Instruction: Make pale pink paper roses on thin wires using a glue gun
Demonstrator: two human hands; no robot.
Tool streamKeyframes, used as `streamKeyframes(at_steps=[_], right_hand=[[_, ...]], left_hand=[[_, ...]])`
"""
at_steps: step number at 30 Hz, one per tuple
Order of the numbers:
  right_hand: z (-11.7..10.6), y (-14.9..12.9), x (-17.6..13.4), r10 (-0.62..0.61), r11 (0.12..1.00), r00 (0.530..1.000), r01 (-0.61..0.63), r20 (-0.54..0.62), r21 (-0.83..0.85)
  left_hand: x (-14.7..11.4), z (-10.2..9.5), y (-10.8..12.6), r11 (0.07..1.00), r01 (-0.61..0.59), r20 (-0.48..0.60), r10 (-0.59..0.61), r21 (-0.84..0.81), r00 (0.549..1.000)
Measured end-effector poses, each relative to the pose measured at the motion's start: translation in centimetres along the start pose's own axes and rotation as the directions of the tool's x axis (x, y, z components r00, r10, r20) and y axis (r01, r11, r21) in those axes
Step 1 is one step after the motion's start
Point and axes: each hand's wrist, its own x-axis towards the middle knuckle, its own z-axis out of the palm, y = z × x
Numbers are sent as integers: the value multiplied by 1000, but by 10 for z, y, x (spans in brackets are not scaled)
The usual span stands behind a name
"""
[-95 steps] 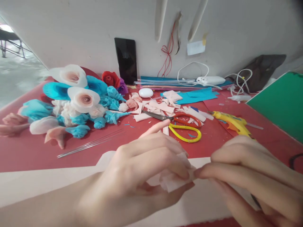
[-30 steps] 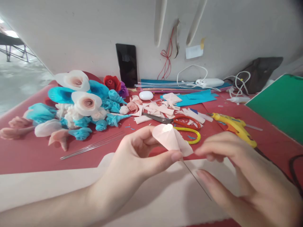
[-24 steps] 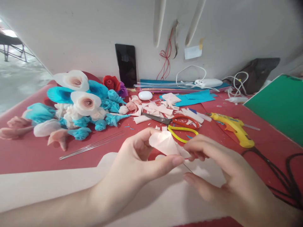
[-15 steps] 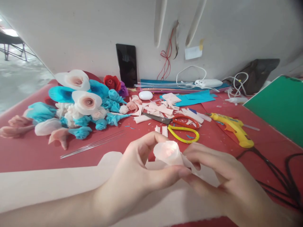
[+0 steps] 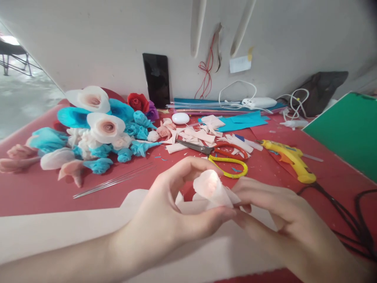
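Note:
A pale pink paper flower (image 5: 209, 188), rolled into a cone with its open end toward me, is held between both hands above the table. My left hand (image 5: 173, 208) curves around its left side, with the thumb pressed along the lower edge and the index finger arched behind it. On the right, my right hand (image 5: 271, 212) pinches the flower's narrow end between thumb and fingers; its fingertips are partly hidden. Below the hands lies a large pale pink paper sheet (image 5: 73, 232). Scissors (image 5: 226, 157) with red and yellow handles rest just beyond the flower.
Finished paper flowers (image 5: 107, 127) are heaped at left, beside thin metal wires (image 5: 113, 181). Pink paper scraps (image 5: 200, 135) and blue paper (image 5: 243, 121) lie farther back. A yellow glue gun (image 5: 290, 159) sits right, its black cord trailing. A phone (image 5: 156, 80) leans on the wall near a green board (image 5: 347, 133).
The paper flower has turned a little in my fingers, its open end now facing more to the left. My left index finger has shifted up and over behind it.

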Motion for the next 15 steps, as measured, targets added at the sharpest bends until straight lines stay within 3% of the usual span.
streamKeyframes(at_steps=[9,15], right_hand=[[-10,-6,8,69,997,987,-72,146,14],[-20,-1,5,149,987,950,-128,276,-92]], left_hand=[[3,-1,0,999,32,70,-33,15,997],[6,0,0,992,86,80,-94,90,992]])
